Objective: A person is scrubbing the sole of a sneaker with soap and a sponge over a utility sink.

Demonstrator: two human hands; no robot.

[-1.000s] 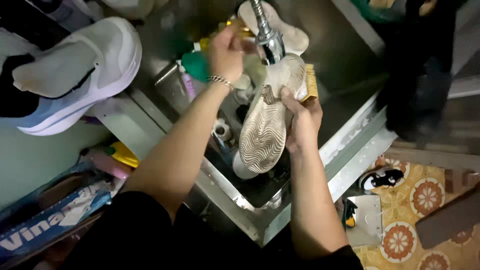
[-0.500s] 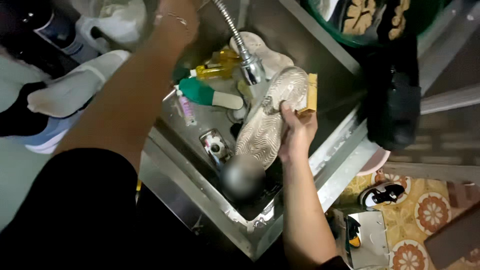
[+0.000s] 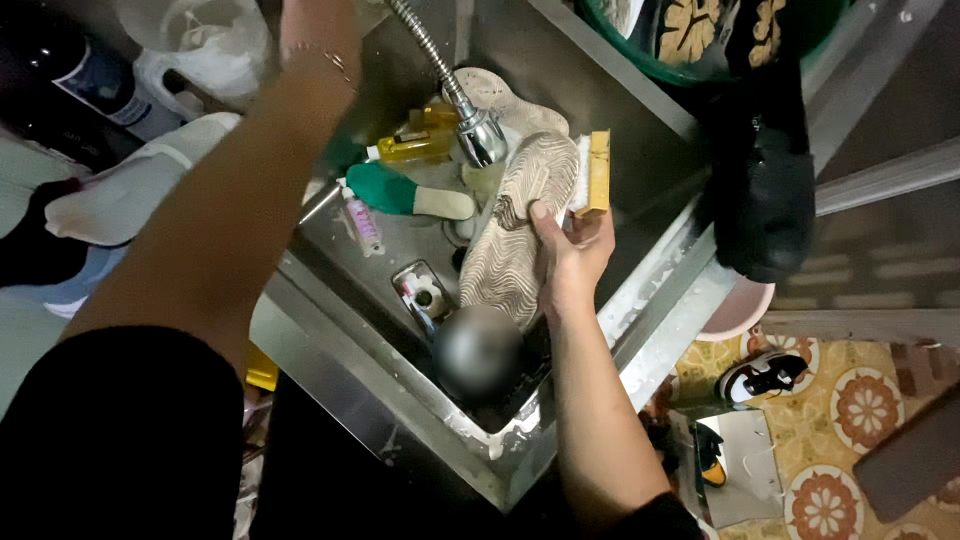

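Sneaker (image 3: 515, 235) sole-up over sink (image 3: 640, 310), right hand (image 3: 572, 255) gripping it, left hand out of frame

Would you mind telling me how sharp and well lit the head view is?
Head view: dim overall, with glare on the faucet head and the sink's wet rim; the sneaker in the right hand is fairly sharp; a round blurred patch sits below it; the near forearm is soft.

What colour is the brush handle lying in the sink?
Green handle with a cream tip, seen in the head view.
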